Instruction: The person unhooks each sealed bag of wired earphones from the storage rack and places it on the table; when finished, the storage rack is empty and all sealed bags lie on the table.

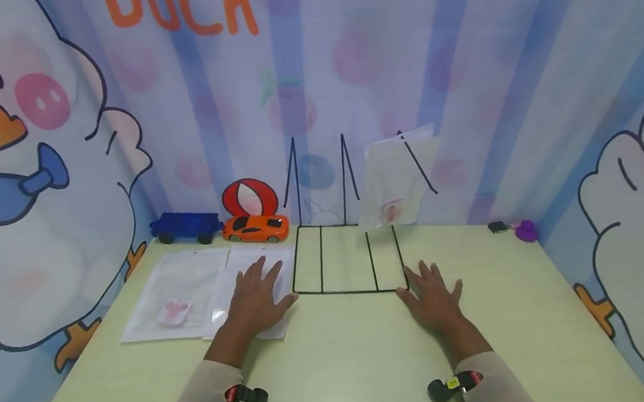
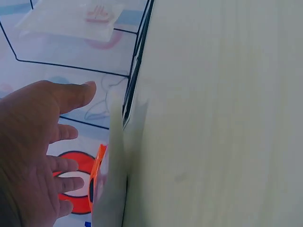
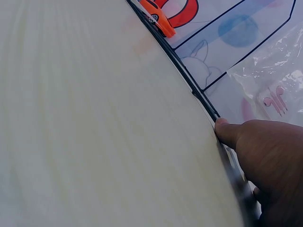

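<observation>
My left hand (image 1: 257, 299), fingers spread, is over a white plastic pouch (image 1: 280, 327). Another white pouch (image 1: 158, 276) with a pink print lies flat to its left. In the left wrist view, the left hand (image 2: 35, 146) has nothing in its grasp. A black wire display rack (image 1: 341, 292) with upright prongs stands in the middle. From its right prong hangs a clear pouch (image 1: 400, 168), whose pink earphone print (image 3: 275, 100) shows in the right wrist view. My right hand (image 1: 435, 299) is at the rack's front right corner, thumb against the wire and fingers extended.
Along the back left stand a blue toy wagon (image 1: 186, 227) and an orange toy car (image 1: 255, 229). A small black object (image 1: 497, 227) and a purple object (image 1: 526, 231) lie at the back right. Printed fabric walls (image 1: 518, 81) enclose the pale table (image 1: 342, 365).
</observation>
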The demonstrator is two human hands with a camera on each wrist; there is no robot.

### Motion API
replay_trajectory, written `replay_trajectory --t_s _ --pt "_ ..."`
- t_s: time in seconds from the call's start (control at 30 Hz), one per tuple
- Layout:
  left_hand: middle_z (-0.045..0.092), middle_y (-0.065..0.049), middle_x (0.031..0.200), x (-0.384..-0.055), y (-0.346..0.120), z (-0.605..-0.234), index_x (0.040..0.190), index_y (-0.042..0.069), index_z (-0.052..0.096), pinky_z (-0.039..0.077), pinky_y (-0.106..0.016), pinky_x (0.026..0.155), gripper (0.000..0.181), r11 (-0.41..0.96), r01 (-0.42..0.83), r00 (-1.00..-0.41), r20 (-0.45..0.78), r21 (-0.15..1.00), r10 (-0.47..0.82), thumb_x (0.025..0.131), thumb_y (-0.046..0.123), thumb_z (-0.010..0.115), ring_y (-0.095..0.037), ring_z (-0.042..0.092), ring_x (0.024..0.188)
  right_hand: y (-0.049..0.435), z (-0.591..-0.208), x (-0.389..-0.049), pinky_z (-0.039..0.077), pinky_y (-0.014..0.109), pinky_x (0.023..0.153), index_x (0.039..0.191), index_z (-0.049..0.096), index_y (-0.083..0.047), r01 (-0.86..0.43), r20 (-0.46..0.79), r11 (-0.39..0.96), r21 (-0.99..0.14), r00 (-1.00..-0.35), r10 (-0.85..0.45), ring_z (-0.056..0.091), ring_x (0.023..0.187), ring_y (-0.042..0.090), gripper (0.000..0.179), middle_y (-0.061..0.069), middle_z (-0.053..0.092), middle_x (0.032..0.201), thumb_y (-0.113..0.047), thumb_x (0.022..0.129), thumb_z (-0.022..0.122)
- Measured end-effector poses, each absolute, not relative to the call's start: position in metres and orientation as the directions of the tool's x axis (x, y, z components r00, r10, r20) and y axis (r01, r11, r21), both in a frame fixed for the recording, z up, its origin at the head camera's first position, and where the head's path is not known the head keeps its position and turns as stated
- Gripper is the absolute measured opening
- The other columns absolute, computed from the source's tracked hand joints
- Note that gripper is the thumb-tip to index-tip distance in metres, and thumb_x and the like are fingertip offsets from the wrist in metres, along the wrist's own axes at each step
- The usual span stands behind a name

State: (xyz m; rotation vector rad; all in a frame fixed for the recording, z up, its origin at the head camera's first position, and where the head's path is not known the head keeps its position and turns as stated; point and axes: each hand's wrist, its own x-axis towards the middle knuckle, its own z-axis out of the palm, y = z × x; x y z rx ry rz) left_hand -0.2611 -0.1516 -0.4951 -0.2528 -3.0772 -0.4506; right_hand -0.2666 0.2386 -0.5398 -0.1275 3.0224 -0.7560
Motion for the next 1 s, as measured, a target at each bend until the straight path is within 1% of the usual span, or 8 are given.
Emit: replay_trajectory --t_s 0.17,0.3,0.43,0.53,0.73,0.83,1.0 --pt "0.035 -0.026 0.175 -0.263 -0.133 -0.496 0.167 0.011 0.044 0.022 -0.070 0.134 0.083 0.927 0.181 -0.983 0.077 0.330 0.165 0.100 0.049 0.074 -0.044 0.032 0.164 0.239 -0.539 -0.267 -0.012 0.089 0.121 0.171 0.038 -0.018 -0.064 -0.019 0.884 -0.464 -0.996 -0.083 0.004 0.170 0.050 0.069 0.021 0.016 0.183 -0.053 0.113 0.050" --pt "0.034 -0.024 0.177 -0.265 -0.117 -0.497 0.168 0.011 0.044 0.023 -0.066 0.136 0.082 0.904 0.195 -0.981 0.075 0.380 0.180 0.101 0.052 0.071 -0.043 0.032 0.165 0.238 -0.538 -0.266 -0.012 0.089 0.121 0.171 0.039 -0.018 -0.053 -0.027 0.883 -0.466 -0.997 -0.074 0.004 0.170 0.050 0.069 0.021 0.016 0.183 -0.053 0.113 0.051" --pt "0.030 -0.022 0.179 -0.266 -0.103 -0.500 0.168 0.013 0.044 0.030 -0.063 0.134 0.081 0.882 0.185 -0.982 0.060 0.434 0.176 0.102 0.053 0.070 -0.044 0.032 0.165 0.238 -0.539 -0.267 -0.011 0.089 0.122 0.171 0.038 -0.018 -0.054 -0.025 0.886 -0.461 -0.997 -0.073 0.004 0.170 0.050 0.069 0.022 0.016 0.182 -0.053 0.113 0.050" --pt "0.032 -0.022 0.178 -0.268 -0.094 -0.504 0.167 0.011 0.046 0.035 -0.061 0.132 0.079 0.869 0.193 -0.981 0.079 0.456 0.176 0.102 0.049 0.072 -0.043 0.034 0.164 0.239 -0.539 -0.268 -0.010 0.089 0.122 0.171 0.039 -0.018 -0.060 -0.016 0.889 -0.454 -0.997 -0.076 0.005 0.170 0.050 0.069 0.022 0.017 0.182 -0.054 0.112 0.050" --pt "0.038 -0.028 0.172 -0.273 -0.076 -0.511 0.161 0.002 0.050 0.036 -0.059 0.132 0.073 0.853 0.239 -0.971 0.125 0.464 0.204 0.104 0.042 0.072 -0.045 0.038 0.161 0.238 -0.537 -0.265 -0.008 0.091 0.121 0.167 0.045 -0.015 -0.069 0.021 0.882 -0.467 -0.998 -0.067 0.010 0.168 0.054 0.069 0.025 0.022 0.180 -0.053 0.111 0.053" --pt "0.039 -0.028 0.171 -0.275 -0.069 -0.514 0.160 0.001 0.051 0.036 -0.057 0.132 0.072 0.858 0.239 -0.971 0.116 0.456 0.209 0.104 0.041 0.071 -0.045 0.038 0.161 0.237 -0.538 -0.265 -0.006 0.091 0.121 0.167 0.046 -0.015 -0.068 0.026 0.879 -0.473 -0.998 -0.063 0.011 0.168 0.054 0.069 0.025 0.024 0.180 -0.053 0.110 0.054" --pt "0.041 -0.027 0.171 -0.277 -0.064 -0.520 0.159 0.001 0.052 0.033 -0.057 0.134 0.072 0.870 0.223 -0.975 0.083 0.439 0.208 0.104 0.042 0.072 -0.045 0.037 0.161 0.235 -0.538 -0.265 -0.007 0.090 0.122 0.168 0.043 -0.016 -0.058 0.007 0.884 -0.464 -0.998 -0.062 0.008 0.169 0.052 0.069 0.023 0.021 0.181 -0.052 0.111 0.054"
